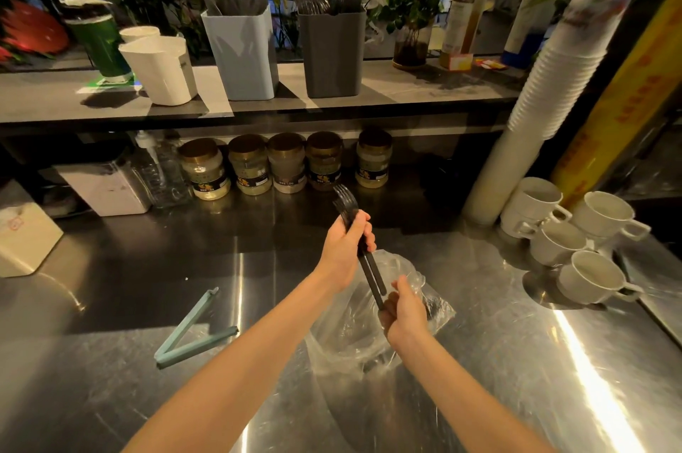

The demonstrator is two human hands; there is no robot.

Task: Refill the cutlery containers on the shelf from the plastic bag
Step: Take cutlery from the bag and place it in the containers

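**Two hands on one fork bundle**

Head view: left hand (341, 249) clamps the forks (372, 273) below the tines. The right hand (404, 310) curls round their handle ends above the plastic bag (350, 327) on the tabletop (110, 305). Fanned handles could slip free while being lifted to the grey container (332, 54).

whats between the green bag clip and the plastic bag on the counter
In the head view, only the person's left forearm crosses there, above bare steel counter.
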